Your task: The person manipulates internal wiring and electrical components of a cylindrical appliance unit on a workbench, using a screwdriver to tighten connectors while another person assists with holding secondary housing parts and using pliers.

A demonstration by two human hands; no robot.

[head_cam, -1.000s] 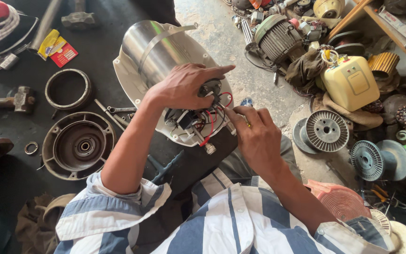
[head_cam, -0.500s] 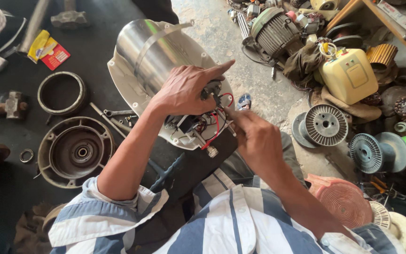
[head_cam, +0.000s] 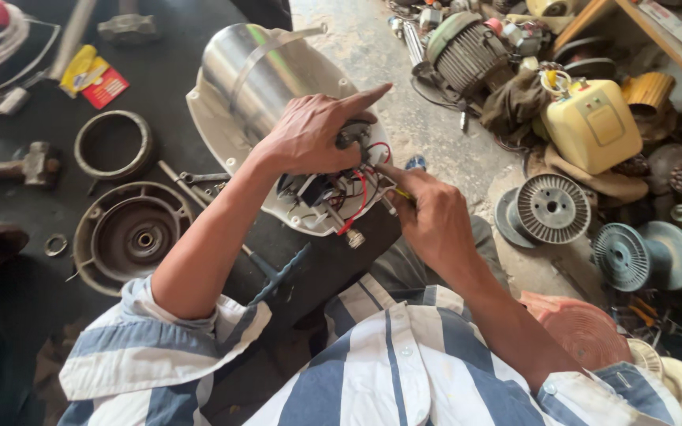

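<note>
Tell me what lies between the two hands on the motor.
In the head view, red wires and a small black part lie between the left hand and the right hand.

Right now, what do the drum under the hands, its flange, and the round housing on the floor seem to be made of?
Shiny drum: looks like polished sheet metal, mirror-like with bright reflections. White flange: painted metal or plastic, matte; cannot tell which. Round housing: likely cast metal, dull grey and grimy with ribbed rings. The left hand rests on the wiring end; the right hand works at the red wires.
</note>
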